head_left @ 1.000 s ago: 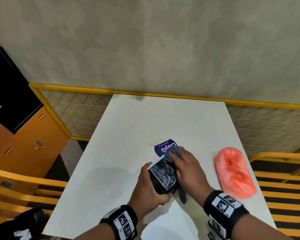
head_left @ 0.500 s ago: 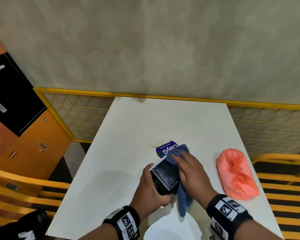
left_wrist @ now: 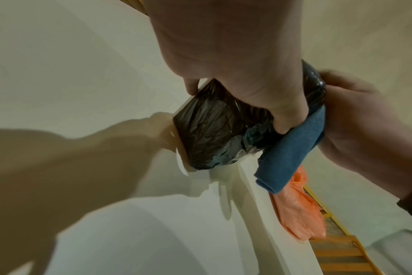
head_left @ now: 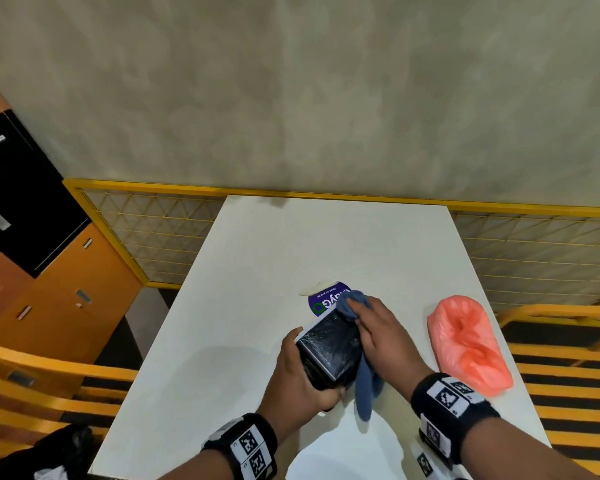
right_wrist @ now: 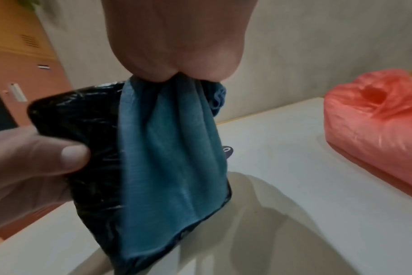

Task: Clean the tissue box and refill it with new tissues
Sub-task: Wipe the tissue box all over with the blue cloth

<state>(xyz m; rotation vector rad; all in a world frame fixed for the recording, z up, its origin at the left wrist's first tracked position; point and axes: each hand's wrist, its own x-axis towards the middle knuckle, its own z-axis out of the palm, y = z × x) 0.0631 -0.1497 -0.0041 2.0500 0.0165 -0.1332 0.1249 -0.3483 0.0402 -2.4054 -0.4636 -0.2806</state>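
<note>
A black, shiny tissue box (head_left: 329, 348) is held tilted above the white table (head_left: 257, 306) by my left hand (head_left: 302, 379), which grips its near end with fingers and thumb round it (left_wrist: 223, 130). My right hand (head_left: 378, 334) grips a blue cloth (head_left: 354, 303) and presses it against the box's right side and far corner; the cloth's tail hangs down beside the box (right_wrist: 172, 158). A pink-orange plastic pack of tissues (head_left: 468, 344) lies at the table's right. A purple label piece (head_left: 323, 299) lies just beyond the box.
Yellow mesh railing (head_left: 153, 244) runs behind the table along a beige wall. Orange and black lockers (head_left: 32, 237) stand at the left. Yellow slatted benches (head_left: 568, 375) flank the table. A black bag (head_left: 49, 455) sits at lower left.
My right hand has slid the blue cloth up along the box toward its far corner. The left hand keeps the same hold on the box.
</note>
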